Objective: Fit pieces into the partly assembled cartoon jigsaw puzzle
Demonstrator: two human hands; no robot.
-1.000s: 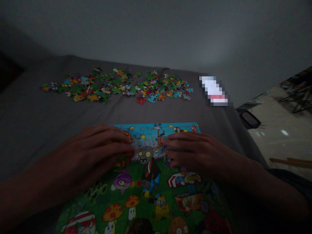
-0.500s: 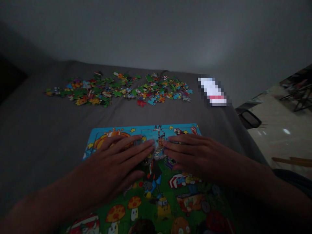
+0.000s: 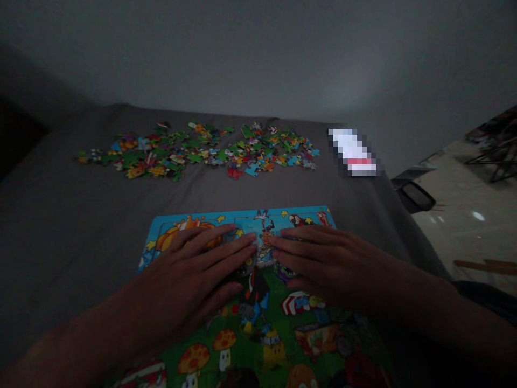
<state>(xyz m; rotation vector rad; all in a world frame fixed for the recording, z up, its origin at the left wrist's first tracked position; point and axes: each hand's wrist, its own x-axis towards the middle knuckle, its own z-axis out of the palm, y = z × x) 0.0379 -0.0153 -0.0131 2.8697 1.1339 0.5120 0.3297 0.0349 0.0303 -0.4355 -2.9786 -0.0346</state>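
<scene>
Both hands rest palm down on a brightly printed puzzle board [image 3: 262, 310] with a blue top border and a green lower part covered in cartoon figures. My left hand [image 3: 202, 264] lies flat across the upper left, its fingers stretched towards the middle and partly over an orange pumpkin-like picture. From the other side my right hand [image 3: 327, 258] reaches in, fingers extended and flat on the upper right. A narrow gap separates the two sets of fingertips, where a cartoon figure shows. What lies under the palms is hidden.
Beyond the board, many loose jigsaw pieces [image 3: 210, 151] are spread in a band on the grey cloth [image 3: 100, 226]. A pixelated bright phone-like object [image 3: 353, 152] lies at the far right edge. Behind is a pale wall [image 3: 242, 59]; tiled floor [image 3: 460, 226] shows at right.
Both hands stay flat in nearly the same place on the board. The view has shifted very slightly; the loose pieces have not moved.
</scene>
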